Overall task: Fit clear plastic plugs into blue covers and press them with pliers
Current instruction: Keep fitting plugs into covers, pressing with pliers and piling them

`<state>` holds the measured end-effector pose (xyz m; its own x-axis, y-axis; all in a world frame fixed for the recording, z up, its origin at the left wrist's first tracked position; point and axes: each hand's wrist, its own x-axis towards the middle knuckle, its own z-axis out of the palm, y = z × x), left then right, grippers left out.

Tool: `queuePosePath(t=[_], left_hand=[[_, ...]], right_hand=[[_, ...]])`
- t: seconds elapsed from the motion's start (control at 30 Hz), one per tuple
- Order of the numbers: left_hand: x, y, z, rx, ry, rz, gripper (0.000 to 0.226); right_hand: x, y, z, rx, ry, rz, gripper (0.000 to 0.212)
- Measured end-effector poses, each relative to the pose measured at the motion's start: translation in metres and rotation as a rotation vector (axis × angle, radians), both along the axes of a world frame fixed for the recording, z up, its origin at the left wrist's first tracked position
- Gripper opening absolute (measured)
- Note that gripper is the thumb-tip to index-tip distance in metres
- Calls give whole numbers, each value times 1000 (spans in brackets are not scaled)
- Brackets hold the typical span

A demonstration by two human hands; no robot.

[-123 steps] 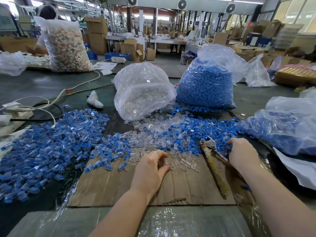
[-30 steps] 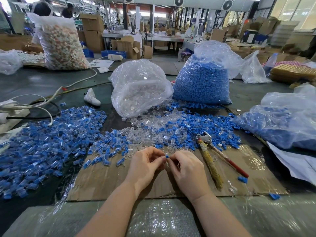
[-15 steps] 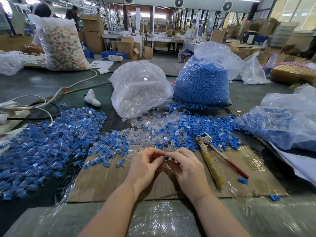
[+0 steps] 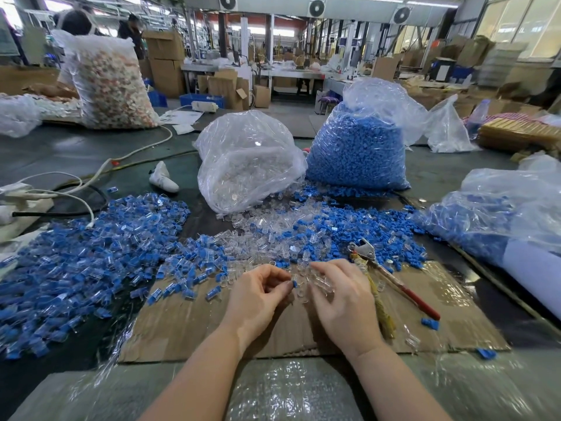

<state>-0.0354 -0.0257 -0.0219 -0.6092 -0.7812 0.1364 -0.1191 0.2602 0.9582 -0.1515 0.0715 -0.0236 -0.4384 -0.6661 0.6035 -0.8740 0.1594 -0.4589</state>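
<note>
My left hand [image 4: 258, 296] pinches a small blue cover [image 4: 294, 283] between thumb and forefinger over the cardboard sheet [image 4: 182, 329]. A little to its right, my right hand [image 4: 343, 299] curls its fingers on a clear plug [image 4: 323, 284] at the edge of the loose clear plugs [image 4: 267, 238]. Loose blue covers [image 4: 349, 235] lie mixed in behind them. The pliers [image 4: 367, 253] lie untouched on the cardboard right of my right hand, with one red handle and one yellow-wrapped handle.
A bag of clear plugs [image 4: 249, 165] and a bag of blue covers [image 4: 358, 147] stand behind the piles. Fitted blue-and-clear pieces [image 4: 76, 253] spread to the left. Another bag [image 4: 501, 223] lies right. Cables [image 4: 76, 189] run at far left.
My hands, pressed together fingertip to fingertip half a second ago, have drawn slightly apart. The left keeps the blue piece; the right has shifted right over the clear plugs.
</note>
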Motion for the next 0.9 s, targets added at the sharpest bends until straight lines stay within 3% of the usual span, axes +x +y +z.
queuePosePath(t=[0.1,0.2,0.3,0.53,0.63,0.7,0.8,0.9], left_hand=[[0,1,0,14,-2,3,7],[0,0,0,6,-9,6,8],[-2,-1,-1,-22,-30,14,9],[-2,-5,0,46,1,27,9],[-5,-7,0,195,48,33,5],[-8,-10,2,346,105,51,5],[-11,-13,7,499,180,68,2],[-13,-14,10,541,186,88,1]], right_hand=[[-14,6,9,127,-48,-312,36],[-35,15,17,590,-119,-611,57],[-46,23,16,834,-185,-660,77],[-40,21,21,786,-20,-646,41],[-34,24,32,724,32,-581,30],[-31,25,40,630,-6,-417,27],[-20,23,56,570,-275,-78,24],[-7,21,67,572,-507,127,30]])
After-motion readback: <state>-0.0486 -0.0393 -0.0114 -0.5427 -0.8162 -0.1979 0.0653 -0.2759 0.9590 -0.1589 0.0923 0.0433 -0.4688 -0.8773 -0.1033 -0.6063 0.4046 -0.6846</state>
